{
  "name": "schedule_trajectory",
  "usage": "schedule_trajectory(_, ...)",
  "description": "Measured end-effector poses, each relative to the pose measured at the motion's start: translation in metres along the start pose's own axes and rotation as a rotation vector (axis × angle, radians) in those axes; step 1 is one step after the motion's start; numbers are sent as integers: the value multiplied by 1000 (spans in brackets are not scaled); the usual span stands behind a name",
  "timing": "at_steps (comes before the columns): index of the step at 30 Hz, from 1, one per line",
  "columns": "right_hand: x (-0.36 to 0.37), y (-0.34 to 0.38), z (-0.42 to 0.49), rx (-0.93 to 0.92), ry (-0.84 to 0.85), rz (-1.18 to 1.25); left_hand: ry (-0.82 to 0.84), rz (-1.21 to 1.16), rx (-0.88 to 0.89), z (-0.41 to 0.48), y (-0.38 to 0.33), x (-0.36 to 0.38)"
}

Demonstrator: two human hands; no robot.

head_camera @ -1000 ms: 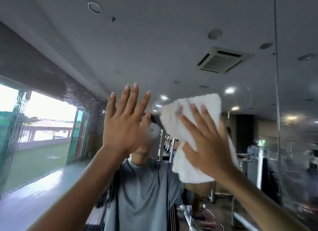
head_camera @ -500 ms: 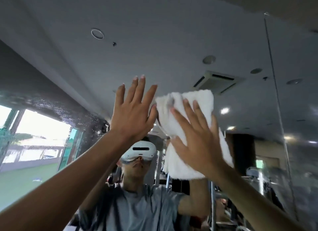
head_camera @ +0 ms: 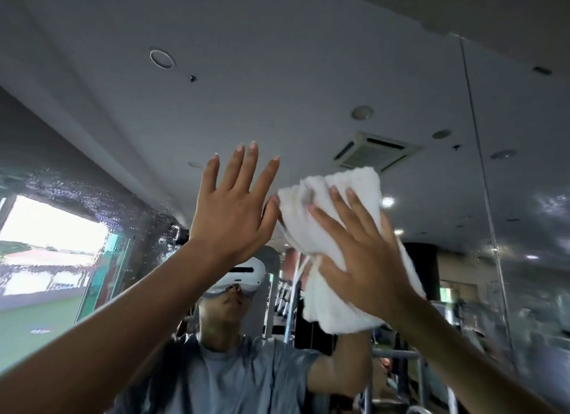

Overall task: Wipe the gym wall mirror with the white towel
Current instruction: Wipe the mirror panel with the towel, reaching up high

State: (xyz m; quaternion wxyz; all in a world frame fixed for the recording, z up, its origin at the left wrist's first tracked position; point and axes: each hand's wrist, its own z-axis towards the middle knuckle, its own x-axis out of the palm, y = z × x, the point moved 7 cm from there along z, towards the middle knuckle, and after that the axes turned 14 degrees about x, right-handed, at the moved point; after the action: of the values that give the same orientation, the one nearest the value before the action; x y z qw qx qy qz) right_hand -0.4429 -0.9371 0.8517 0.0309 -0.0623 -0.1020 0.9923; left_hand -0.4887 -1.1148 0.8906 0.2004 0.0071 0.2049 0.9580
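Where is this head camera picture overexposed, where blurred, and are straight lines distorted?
Head view: the reflected bright window at left is washed out; reflected ceiling lights glare beside the white terry towel; reflected gym equipment at lower right is smeared; the mirror's thin vertical seam leans and bends slightly, suggesting wide-angle distortion; left hand and right hand look sharp.

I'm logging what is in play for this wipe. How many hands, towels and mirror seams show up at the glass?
Hands: 2, the left hand and the right hand
White towel: 1
Mirror seam: 1
Total: 4
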Motion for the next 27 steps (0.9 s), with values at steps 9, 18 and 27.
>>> schedule_trajectory(9, -25, -68, 168, 564, -56, 84, -61, 33, 29, 60, 19, -16)
schedule_trajectory(18, -24, -63, 114, 92, 0, 25, 3, 24, -10, 64, 23, 1)
schedule_trajectory(27, -20, -18, 211, 297, -49, 5, 4, 31, -3, 62, 27, 2)
